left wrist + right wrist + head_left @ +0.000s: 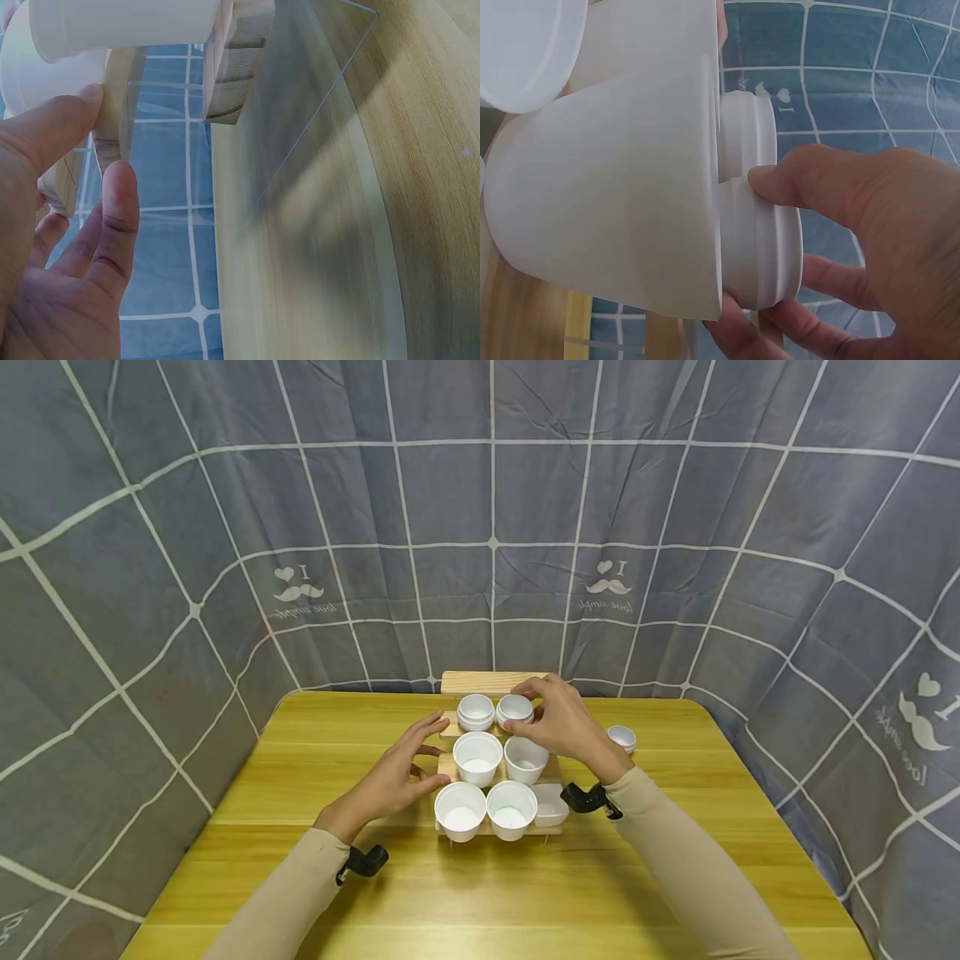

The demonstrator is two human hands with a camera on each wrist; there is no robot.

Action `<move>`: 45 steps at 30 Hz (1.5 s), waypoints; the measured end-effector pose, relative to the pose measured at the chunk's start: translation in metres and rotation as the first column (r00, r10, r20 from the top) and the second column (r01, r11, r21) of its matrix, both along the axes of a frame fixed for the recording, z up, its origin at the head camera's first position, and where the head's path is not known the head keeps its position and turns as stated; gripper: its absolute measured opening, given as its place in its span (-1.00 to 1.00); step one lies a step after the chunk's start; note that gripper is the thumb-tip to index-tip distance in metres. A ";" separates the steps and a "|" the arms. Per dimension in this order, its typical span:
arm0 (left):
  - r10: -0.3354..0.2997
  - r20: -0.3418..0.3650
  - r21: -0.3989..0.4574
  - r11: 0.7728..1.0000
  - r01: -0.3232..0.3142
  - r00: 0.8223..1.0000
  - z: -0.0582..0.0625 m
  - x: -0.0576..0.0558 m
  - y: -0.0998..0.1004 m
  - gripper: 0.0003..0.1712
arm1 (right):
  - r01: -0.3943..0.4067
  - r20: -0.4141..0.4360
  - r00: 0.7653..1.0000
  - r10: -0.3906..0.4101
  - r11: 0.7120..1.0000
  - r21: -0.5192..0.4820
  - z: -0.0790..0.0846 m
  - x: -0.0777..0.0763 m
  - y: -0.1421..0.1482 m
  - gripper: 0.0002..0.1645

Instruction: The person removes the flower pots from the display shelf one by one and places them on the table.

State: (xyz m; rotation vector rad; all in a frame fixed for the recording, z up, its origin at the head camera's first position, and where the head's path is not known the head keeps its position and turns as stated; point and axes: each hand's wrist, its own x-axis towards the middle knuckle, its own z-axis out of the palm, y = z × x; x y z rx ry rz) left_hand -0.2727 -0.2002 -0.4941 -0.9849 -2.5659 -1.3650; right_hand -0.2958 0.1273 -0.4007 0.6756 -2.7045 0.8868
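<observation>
A tiered wooden stand [495, 682] carries white cups on its steps. My right hand [558, 718] grips a small white cup [515, 707] on an upper step, with the thumb at its rim and the fingers on its far side. Beside it sits a matching small cup [476, 712]. In the right wrist view a larger white cup [607, 195] stands in front of the gripped one. My left hand [390, 777] is at the stand's left side, fingers spread and nearly straight. In the left wrist view its thumb and forefinger lie right at the end of a wooden step [114, 112].
Larger white cups [477, 758] fill the lower steps, and a white square container [551, 804] sits at the bottom right. Another small cup [621, 737] is on the wooden table [480, 902] to the right. A grey checked curtain [480, 502] surrounds the table's back and sides.
</observation>
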 end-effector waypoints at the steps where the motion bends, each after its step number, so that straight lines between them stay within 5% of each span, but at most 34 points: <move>1: 0.001 0.000 0.000 1.000 -0.001 1.000 0.000 0.000 0.000 0.05 | 0.000 -0.002 1.000 0.000 1.000 -0.001 0.000 0.000 0.000 -0.33; 45: -0.004 -0.003 0.002 1.000 0.004 1.000 -0.002 -0.001 0.000 0.06 | 0.014 -0.010 1.000 -0.015 0.999 -0.038 0.010 0.009 0.007 -0.30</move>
